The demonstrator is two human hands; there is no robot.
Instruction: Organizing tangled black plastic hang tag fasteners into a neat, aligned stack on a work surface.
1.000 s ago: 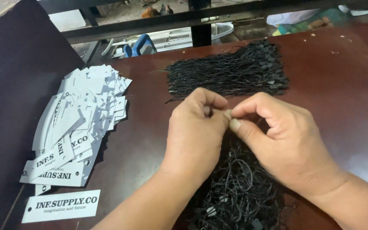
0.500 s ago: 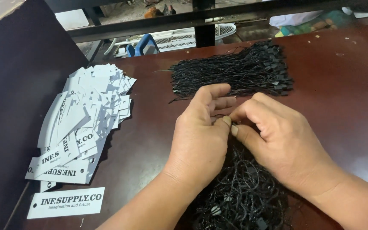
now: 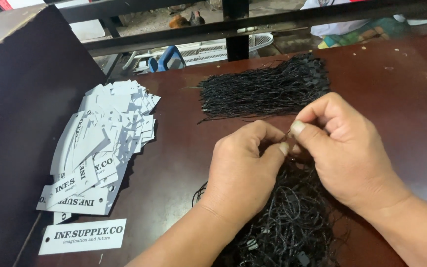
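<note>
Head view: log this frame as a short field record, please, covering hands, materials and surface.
surface: dark reddish-brown table
left hand: left hand over the tangled black cords, fingers pinched at a cord end
right hand: right hand meets it thumb to thumb, pinching the same spot
under hands: loose tangled black cords with small black clasps
behind hands: straight bundle of black cords, untouched
left side: fanned pile of white printed tags; single white tag lying apart, nearer the table edge
far left: dark board standing at the table's side
</note>
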